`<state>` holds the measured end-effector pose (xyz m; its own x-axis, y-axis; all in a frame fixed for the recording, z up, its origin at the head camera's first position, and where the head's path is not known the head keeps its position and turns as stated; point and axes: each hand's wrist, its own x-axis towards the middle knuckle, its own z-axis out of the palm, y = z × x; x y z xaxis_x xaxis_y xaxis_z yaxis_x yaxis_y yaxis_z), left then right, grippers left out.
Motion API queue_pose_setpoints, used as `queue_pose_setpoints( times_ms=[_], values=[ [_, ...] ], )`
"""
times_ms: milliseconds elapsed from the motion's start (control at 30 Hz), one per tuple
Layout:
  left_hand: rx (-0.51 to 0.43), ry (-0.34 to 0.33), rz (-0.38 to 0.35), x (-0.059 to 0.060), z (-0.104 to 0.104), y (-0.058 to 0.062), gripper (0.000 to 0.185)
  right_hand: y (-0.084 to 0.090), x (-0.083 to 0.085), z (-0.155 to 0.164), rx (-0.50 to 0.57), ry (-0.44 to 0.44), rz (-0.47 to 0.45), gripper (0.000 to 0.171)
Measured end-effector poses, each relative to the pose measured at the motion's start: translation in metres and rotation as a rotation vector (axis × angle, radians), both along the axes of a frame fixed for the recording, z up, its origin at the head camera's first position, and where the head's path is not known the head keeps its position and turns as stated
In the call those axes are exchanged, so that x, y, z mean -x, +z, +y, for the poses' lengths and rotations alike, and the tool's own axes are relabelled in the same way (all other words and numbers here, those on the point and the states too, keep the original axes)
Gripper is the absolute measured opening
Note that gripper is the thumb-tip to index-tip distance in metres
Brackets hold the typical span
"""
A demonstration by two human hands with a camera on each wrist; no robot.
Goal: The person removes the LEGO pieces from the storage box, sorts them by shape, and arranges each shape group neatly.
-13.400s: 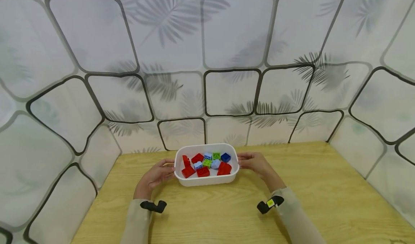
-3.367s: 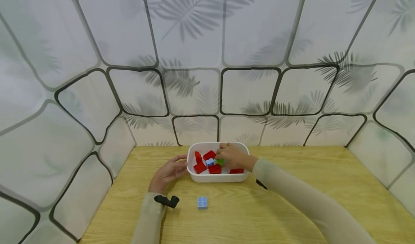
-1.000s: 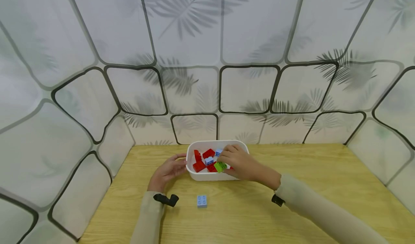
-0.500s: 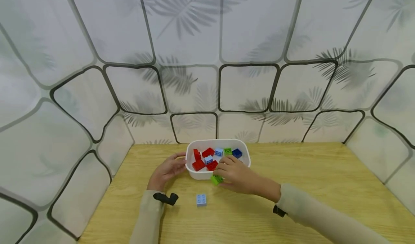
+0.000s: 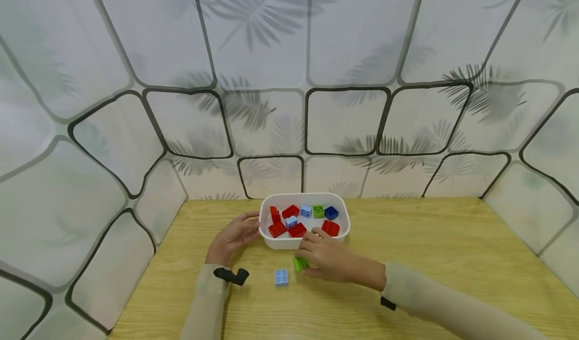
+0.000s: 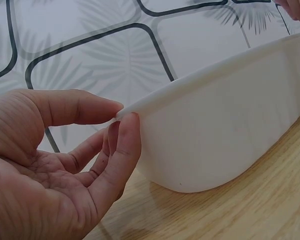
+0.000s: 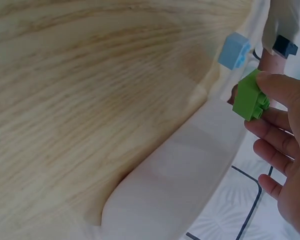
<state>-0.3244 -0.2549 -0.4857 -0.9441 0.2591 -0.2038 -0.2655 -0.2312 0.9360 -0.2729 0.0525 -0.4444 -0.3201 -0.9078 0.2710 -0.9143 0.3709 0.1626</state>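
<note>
Right hand [image 5: 326, 262] pinches a green brick [image 5: 300, 263] between thumb and fingertips, just in front of the near wall of the white tub [image 5: 280, 241]. In the head view the brick sits low over the wooden table [image 5: 452, 249]; whether it touches the surface cannot be told. In the right wrist view the same green brick [image 7: 250, 95] sits at the fingertips [image 7: 277, 85], studs facing away from the palm, tub wall close beside it.

Left hand [image 5: 232, 236] rests against the left end of the tub, fingers relaxed. The left wrist view shows thumb and forefinger [image 6: 125, 145] touching the tub rim [image 6: 200, 85] at its corner, not wrapped round it.

A light blue brick [image 5: 281, 277] lies flat on the table, studs up, just left of the green brick, apart from both hands.

Inside the tub: several red bricks [image 5: 331, 227], a small light blue one, a green one [image 5: 318, 211] and a dark blue one [image 5: 331, 212] along the far side.

Beige sleeves cover both forearms. A patterned curtain [image 5: 271, 79] surrounds the table.
</note>
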Motion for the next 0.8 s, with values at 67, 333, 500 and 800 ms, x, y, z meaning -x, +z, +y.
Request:
queue_pose_setpoints(
  times_ms=[67,333,500,800],
  values=[
    [0.001,-0.004,0.005,0.0,0.0,0.001,0.053,-0.001,-0.002,0.0,-0.015,-0.004,0.01,0.039],
    [-0.03,-0.016,0.006,0.001,0.0,0.003,0.053,-0.01,-0.006,-0.001,-0.036,-0.007,0.046,0.037],
    [-0.024,-0.016,0.005,0.0,0.001,0.004,0.054,-0.013,-0.006,-0.002,-0.047,-0.008,0.055,0.037],
    [-0.032,-0.034,0.016,-0.003,-0.001,0.002,0.056,-0.017,-0.007,-0.004,-0.082,-0.033,0.039,0.039]
  ],
)
